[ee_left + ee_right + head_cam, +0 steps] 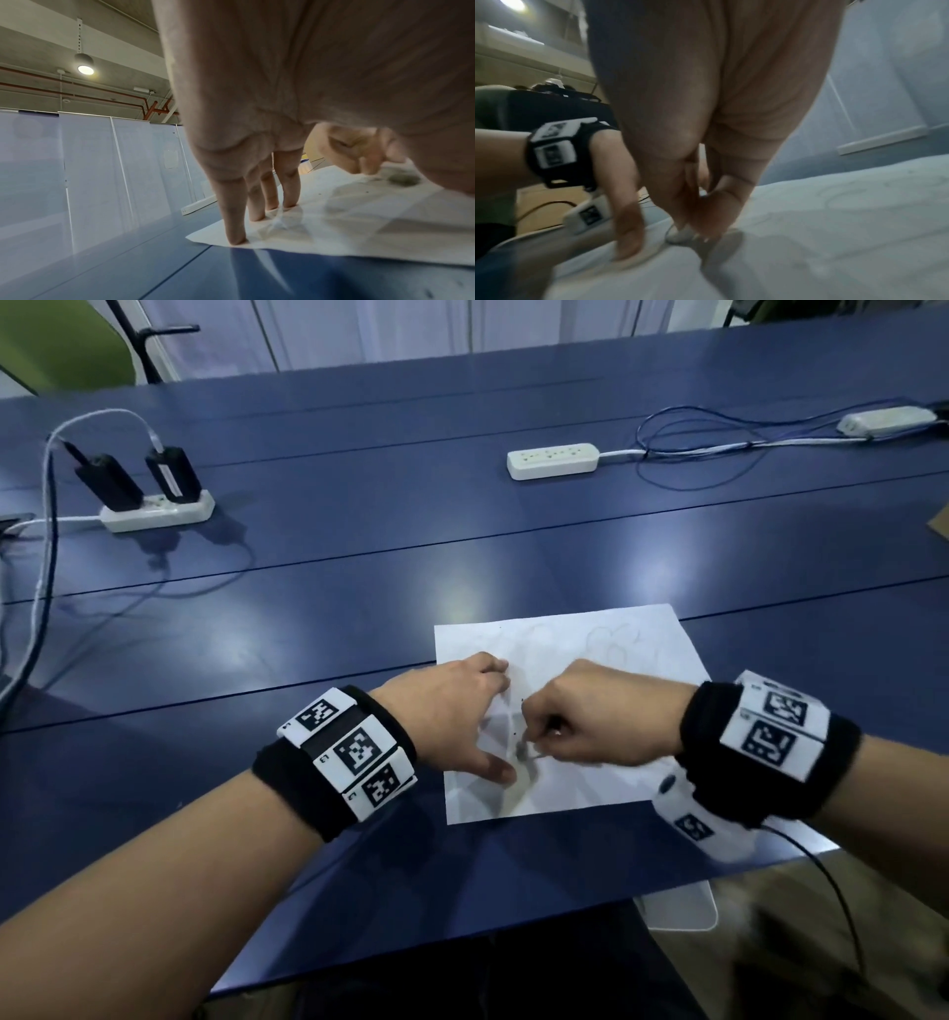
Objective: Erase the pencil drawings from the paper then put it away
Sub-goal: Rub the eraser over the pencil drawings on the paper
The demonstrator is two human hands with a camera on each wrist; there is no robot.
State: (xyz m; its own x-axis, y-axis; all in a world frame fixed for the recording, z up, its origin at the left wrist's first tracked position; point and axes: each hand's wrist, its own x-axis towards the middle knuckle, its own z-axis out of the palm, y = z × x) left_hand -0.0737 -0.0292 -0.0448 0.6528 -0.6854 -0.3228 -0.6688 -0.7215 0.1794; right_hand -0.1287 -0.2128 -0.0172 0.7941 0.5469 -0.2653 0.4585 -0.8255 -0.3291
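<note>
Right hand grip: the right hand (590, 716) has its fingers curled tight round a small pale eraser (680, 235), pinching it and pressing its tip down on the paper (642, 654).
Left hand grip: the left hand (447, 716) holds nothing; its fingers (235, 219) are straight and spread, tips pressed flat on the sheet, thumb planted near the eraser.
Contact spot: a grey smudge (521, 752) lies on the sheet right at the eraser tip, between the two hands.
Paper: flat on the desk (359, 557), near its front edge and right of the middle, turned slightly askew.
Drawings: faint pencil outlines (611, 642) show on the far half of the sheet; what they depict is too faint to tell.
Wrists: each carries a black band with white coded markers.
Farther off: one white power strip (156, 513) with two black adapters toward the left edge, another (553, 461) toward the far edge, and a third (886, 422) at the far right corner, cables trailing between.
</note>
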